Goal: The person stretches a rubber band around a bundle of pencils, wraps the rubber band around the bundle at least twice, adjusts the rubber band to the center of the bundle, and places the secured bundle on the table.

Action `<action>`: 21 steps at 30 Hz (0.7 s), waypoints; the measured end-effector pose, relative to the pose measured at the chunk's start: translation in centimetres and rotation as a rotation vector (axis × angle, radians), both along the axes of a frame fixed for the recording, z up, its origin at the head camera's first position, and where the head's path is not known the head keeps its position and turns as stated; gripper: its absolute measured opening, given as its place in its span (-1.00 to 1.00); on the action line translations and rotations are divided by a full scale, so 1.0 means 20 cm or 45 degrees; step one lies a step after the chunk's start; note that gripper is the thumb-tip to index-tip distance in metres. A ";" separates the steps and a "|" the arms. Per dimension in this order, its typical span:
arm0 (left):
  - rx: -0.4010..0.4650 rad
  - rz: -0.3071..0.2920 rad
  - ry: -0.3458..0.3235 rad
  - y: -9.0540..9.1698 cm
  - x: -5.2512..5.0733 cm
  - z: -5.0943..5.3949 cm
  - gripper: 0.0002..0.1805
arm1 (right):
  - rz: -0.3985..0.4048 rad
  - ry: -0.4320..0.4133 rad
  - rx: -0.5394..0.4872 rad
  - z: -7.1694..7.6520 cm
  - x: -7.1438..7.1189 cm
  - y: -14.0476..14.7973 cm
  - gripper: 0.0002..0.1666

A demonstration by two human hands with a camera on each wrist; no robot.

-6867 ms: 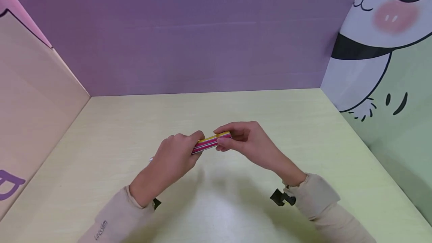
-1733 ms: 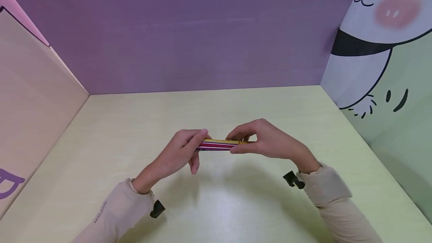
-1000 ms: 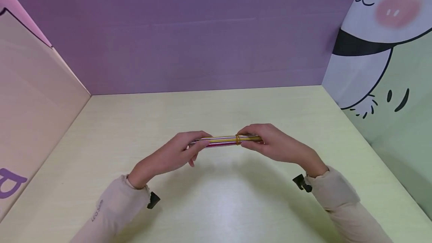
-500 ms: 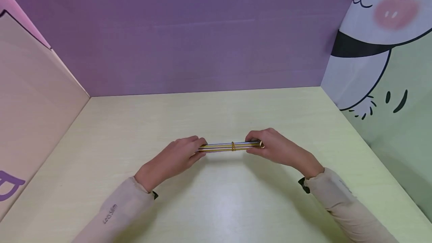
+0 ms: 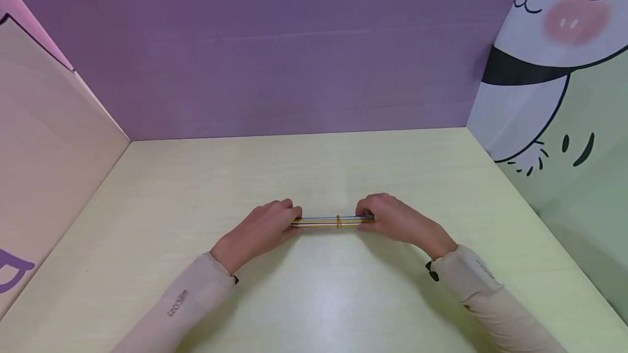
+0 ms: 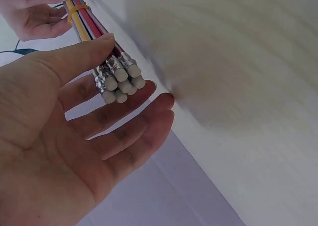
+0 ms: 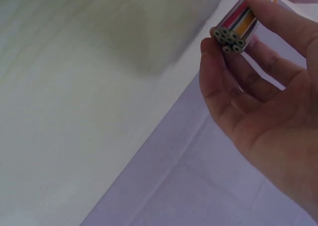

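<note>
A bundle of striped pencils (image 5: 319,223) lies level between my two hands, low over the table. An orange-yellow rubber band (image 5: 338,222) is wound around it near the middle. My left hand (image 5: 260,233) pinches the eraser end between thumb and fingers; white erasers (image 6: 120,75) in metal ferrules show in the left wrist view. My right hand (image 5: 399,222) pinches the opposite end, where flat unsharpened pencil tips (image 7: 228,38) show in the right wrist view. Whether the bundle touches the table is hard to tell.
The pale wooden table (image 5: 304,173) stretches around both hands. A purple wall panel (image 5: 294,59) stands at the back, a beige panel (image 5: 49,140) at the left, and a panel with a cartoon animal (image 5: 539,102) at the right.
Earlier the rubber band was near the right hand; now it sits near the bundle's middle, in plain sight. Both hands have lowered the bundle toward the table, and it has rolled, showing other colours.
</note>
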State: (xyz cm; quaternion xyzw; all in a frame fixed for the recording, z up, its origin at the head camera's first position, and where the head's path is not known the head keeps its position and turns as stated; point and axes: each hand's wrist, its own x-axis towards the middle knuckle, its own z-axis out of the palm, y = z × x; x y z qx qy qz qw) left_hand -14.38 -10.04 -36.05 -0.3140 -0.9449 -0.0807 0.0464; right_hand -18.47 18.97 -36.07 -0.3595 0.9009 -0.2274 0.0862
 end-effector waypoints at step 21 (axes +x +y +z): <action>-0.018 0.114 -0.145 -0.11 0.08 -0.04 -0.53 | -0.166 -0.155 0.153 0.01 0.08 0.20 -0.46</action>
